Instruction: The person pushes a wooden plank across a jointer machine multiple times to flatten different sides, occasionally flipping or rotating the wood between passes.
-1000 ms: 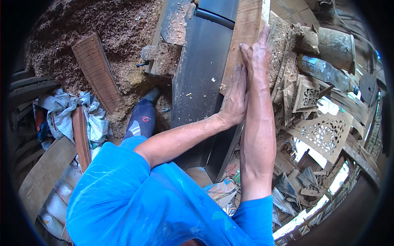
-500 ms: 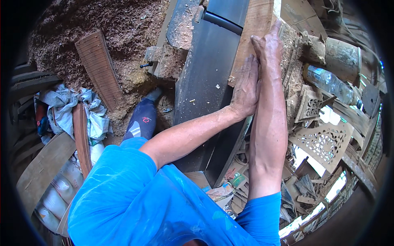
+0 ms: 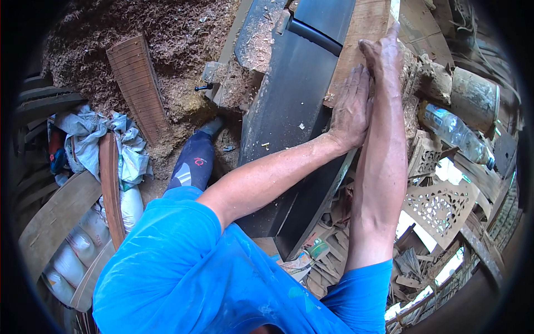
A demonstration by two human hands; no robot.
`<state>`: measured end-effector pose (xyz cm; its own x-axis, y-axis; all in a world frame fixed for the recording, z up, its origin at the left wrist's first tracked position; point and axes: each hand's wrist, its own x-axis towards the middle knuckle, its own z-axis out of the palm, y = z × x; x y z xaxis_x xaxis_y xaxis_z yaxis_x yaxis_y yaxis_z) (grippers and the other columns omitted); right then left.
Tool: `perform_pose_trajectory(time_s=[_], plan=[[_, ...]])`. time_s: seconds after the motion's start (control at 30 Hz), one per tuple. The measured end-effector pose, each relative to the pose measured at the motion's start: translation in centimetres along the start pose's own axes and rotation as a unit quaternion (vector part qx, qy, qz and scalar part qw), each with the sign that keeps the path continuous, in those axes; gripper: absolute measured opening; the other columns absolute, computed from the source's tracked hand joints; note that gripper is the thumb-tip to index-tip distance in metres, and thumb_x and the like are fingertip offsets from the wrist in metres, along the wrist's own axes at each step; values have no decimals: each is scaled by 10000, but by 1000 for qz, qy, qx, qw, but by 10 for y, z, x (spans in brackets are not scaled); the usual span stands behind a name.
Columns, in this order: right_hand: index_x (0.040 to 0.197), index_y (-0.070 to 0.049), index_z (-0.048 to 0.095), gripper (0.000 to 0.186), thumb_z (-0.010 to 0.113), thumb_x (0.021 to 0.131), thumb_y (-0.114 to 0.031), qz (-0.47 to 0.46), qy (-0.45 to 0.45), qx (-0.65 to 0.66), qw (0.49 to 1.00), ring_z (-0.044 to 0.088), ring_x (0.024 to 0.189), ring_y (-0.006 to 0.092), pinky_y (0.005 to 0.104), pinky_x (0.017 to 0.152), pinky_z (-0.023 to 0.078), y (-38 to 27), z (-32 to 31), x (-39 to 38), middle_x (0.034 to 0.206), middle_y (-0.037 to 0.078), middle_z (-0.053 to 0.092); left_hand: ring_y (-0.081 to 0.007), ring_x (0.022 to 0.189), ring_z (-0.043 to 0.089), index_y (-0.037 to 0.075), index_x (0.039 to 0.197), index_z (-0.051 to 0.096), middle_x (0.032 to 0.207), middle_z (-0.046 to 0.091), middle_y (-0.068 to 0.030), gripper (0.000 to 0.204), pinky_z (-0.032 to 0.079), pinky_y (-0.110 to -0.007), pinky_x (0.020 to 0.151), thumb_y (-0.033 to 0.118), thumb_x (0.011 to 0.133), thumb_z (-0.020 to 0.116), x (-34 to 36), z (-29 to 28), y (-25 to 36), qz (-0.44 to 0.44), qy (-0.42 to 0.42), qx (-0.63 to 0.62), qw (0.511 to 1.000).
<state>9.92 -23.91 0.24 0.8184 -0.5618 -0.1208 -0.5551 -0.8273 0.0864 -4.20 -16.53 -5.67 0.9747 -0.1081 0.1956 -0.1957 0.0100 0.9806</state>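
Note:
A brown wooden board (image 3: 359, 42) lies along the right side of a dark metal planer bed (image 3: 295, 89), reaching past the top edge of the picture. Flat fingers of my left hand (image 3: 351, 108) press on the board's near end, held close together and stretched out. My right hand (image 3: 385, 61) is just beyond it, with its thumb over the board's top and the index finger pointing forward along the pale far-right edge. Its other fingers are partly hidden and seem curled against the board's side. A dark cutter slot (image 3: 314, 36) crosses the bed, left of the board.
Wood shavings (image 3: 183, 33) heap at the upper left, with a ridged brown plank (image 3: 136, 83) on them. White sacks (image 3: 69, 267) stand lower left. To the right are a plastic bottle (image 3: 453, 131), a dusty bucket (image 3: 473, 97) and a fretwork panel (image 3: 439, 209) among scraps.
Both hands and the board have slid forward a little along the planer bed. The whole view has shifted slightly, so the bed appears further right.

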Motion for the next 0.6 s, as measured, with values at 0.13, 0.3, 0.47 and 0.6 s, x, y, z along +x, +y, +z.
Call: perform_pose_trajectory(time_s=[0.13,0.3,0.47,0.6], plan=[[1557,-14,173,1094,792,779,-471,-78,-21,-26,996,658,1114,425,423,970,527,17,0,31,1166,314,665,-505,1400,361,-139,1437,369,1492,358,-376,586,279,-544,1174,201,974,484,11,6,0,-7,9,-6,1000],[1547,18,133,1119,795,773,-443,-44,10,15,999,649,1141,422,420,976,521,17,2,40,1173,310,665,-504,1406,351,-112,1466,339,1490,358,-376,597,270,-532,1185,208,987,492,26,11,-4,-1,6,11,1000],[1546,-36,133,1094,800,770,-423,-76,25,22,997,641,1142,441,428,991,515,14,3,55,1173,298,664,-501,1404,352,-107,1476,319,1487,358,-377,608,270,-526,1186,214,992,497,41,15,-9,4,7,14,1000],[1440,-222,476,722,766,813,-431,-165,44,-156,973,630,1163,426,429,1012,514,21,7,76,1380,266,518,-501,1402,352,-113,1473,315,1488,356,-377,613,270,-524,1184,223,993,496,52,19,-8,7,7,15,1000]])
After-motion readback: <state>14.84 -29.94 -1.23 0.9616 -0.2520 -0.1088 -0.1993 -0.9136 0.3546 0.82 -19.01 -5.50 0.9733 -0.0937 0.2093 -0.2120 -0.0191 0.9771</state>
